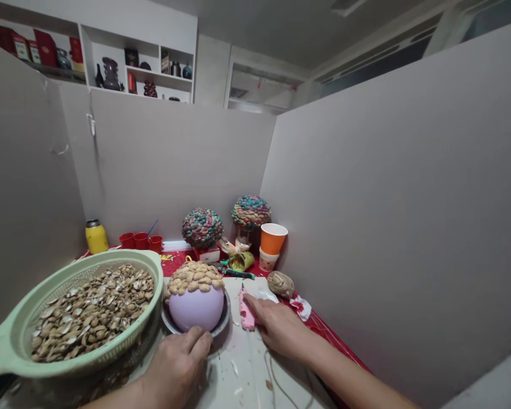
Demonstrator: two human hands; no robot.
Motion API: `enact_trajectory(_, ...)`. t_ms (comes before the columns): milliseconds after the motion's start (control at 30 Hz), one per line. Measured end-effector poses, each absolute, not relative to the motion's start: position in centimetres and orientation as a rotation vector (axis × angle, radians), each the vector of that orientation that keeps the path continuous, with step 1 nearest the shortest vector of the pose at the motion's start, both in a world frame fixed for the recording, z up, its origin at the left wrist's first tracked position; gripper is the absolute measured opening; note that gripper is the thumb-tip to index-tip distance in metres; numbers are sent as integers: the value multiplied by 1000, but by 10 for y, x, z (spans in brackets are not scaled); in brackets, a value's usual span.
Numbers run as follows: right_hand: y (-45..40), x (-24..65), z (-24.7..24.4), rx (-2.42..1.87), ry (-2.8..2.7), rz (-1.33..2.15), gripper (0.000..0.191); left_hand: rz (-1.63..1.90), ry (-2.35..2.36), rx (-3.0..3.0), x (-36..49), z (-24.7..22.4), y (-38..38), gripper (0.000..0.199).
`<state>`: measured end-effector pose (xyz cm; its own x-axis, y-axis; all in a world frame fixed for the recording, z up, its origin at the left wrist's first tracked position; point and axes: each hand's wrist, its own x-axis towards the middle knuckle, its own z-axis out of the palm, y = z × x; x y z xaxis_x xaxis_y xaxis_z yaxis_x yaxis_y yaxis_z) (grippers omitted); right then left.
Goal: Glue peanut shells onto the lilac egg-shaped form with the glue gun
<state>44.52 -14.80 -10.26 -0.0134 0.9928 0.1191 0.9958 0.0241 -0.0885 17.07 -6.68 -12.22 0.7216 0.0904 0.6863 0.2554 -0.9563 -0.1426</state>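
Note:
A lilac ball (196, 308) sits in a grey metal bowl (226, 318), its top covered with rows of tan peanut shells (197, 276). My left hand (179, 360) is closed at the near rim of the bowl, beside the bottom of the ball; what its fingers hold, if anything, is hidden. To the right, my right hand (281, 328) grips a pink glue gun (247, 313), its nozzle pointing away from me over the pale board (234, 363). On the left stands a green plastic colander (151, 261) full of loose shells (97, 312).
Behind the bowl stand two multicoloured shell-covered balls (202, 227), (251, 212). Orange paper cups (273, 238), a twine ball (280, 284) and green-handled pliers (238, 274) lie right. Red cups (141, 241) and a yellow jar (96, 236) stand back left. Grey partitions (174, 147) surround the table.

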Motion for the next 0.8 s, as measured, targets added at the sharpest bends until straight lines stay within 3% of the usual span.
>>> enact_trajectory(200, -163, 451, -104, -1955, -1946, 90, 76, -1021, -246, -2592, 171, -122, -67, 37)
enact_trajectory(400, -175, 463, -88, -1692, -1485, 281, 62, -1013, -217, -2569, 170, -116, -65, 38)
enact_trajectory(567, -180, 457, -76, -1391, -1093, 571, 33, -1172, -125, -2489, 170, -116, -61, 32)
enact_trajectory(800, -167, 435, -67, -1095, -819, 933, 25, -1290, 65, -2405, 176, -115, -73, 30)
